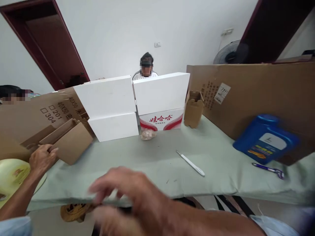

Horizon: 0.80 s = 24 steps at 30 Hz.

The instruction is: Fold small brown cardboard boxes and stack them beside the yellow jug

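Note:
At the left of the table, my left hand (pixel 42 159) grips the near left edge of a small brown cardboard box (pixel 73 144), which sits tilted with its top flaps up. My right hand (pixel 123 193) is in the air over the table's front edge, blurred by motion, thumb and fingers apart and nothing between them. A yellow-green rounded thing (pixel 13 175) lies beside my left forearm. To the right of my right hand, a white slim-handled knife or scraper (pixel 190 164) lies on the green cloth.
White boxes (pixel 108 98) stand stacked at the back, with a clear-wrapped lump (pixel 147 134) before them. A small carton (pixel 194 109), large cardboard panel (pixel 221 95), blue jug (pixel 265 139) and purple-handled tool (pixel 269 170) are right. People sit behind and at left.

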Motion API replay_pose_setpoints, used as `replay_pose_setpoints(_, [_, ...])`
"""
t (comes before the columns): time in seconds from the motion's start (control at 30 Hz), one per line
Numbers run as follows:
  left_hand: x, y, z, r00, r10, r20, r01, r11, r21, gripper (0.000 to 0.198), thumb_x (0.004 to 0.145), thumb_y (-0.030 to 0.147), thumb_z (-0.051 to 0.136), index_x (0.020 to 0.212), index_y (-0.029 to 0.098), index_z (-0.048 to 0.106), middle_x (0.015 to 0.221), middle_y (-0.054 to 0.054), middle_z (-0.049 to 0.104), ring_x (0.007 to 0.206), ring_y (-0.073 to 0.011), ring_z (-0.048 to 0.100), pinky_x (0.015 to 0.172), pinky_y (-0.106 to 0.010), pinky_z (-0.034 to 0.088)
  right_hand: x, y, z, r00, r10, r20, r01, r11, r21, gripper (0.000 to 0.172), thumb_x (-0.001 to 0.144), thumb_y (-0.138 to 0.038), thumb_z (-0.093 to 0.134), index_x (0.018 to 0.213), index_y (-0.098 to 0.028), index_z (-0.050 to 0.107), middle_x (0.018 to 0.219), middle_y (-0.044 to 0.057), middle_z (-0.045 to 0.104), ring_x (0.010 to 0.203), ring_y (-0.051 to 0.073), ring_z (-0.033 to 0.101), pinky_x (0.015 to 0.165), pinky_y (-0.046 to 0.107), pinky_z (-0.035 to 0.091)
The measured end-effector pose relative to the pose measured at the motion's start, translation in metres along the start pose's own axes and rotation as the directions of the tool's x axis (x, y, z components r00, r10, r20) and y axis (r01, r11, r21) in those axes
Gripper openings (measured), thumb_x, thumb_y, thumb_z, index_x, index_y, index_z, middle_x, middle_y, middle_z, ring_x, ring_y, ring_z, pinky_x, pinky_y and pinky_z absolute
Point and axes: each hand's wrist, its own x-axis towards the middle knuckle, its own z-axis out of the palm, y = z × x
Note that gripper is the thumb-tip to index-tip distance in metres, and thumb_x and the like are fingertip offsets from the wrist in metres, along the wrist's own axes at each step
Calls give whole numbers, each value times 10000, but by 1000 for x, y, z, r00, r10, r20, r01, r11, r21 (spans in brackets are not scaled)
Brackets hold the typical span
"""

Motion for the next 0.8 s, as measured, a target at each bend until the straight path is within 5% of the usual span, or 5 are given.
replay_pose_setpoints(0.07, [-31, -8, -9, 999, 41, -34, -44, 995, -88, 312, 870, 546, 468, 870, 259, 592, 923, -33, 715, 907, -299, 681, 852, -447, 590, -25, 18, -24, 968, 131, -214, -158, 981, -113, 293, 1049, -432, 581, 1279, -279, 679, 1204, 41, 753, 1096, 215, 691, 988, 369, 580])
replay_pose_setpoints(0.17, [-85, -2, -22, 987, 131, -94, -152, 952, -267, 326, 863, 585, 522, 876, 270, 605, 918, -6, 699, 843, -273, 671, 769, -393, 578, -63, 76, -45, 923, 176, -343, -317, 852, -417, 236, 1000, -303, 609, 1189, -203, 706, 1150, 130, 729, 1155, 311, 652, 1056, 507, 530])
replay_pose_setpoints(0.37, [-172, 74, -40, 890, 425, -163, -438, 700, -564, 244, 971, 425, 576, 858, 233, 677, 900, -53, 697, 900, -244, 660, 839, -370, 556, -113, 172, -33, 818, 414, -398, -551, 761, -341, 375, 939, -408, 642, 1256, -210, 676, 1268, 147, 698, 1242, 357, 631, 1096, 572, 506])
replay_pose_setpoints(0.53, [-212, 120, -47, 763, 631, -137, -557, 537, -633, 242, 1030, 247, 511, 890, 227, 706, 1015, -83, 691, 1024, -247, 626, 922, -380, 535, -129, 163, -24, 831, 446, -333, -510, 850, -135, 753, 887, -514, 727, 1552, -287, 457, 1514, 132, 549, 1355, 331, 570, 1125, 546, 495])
replay_pose_setpoints(0.8, [-224, 120, -67, 692, 718, -72, -580, 494, -648, 195, 1012, 187, 538, 902, 221, 696, 1283, -106, 663, 1203, -274, 593, 1027, -432, 525, -132, 122, -22, 893, 364, -266, -410, 900, -148, 1126, 809, -399, 873, 1699, -371, 185, 1677, 142, 374, 1510, 352, 442, 1214, 593, 422])
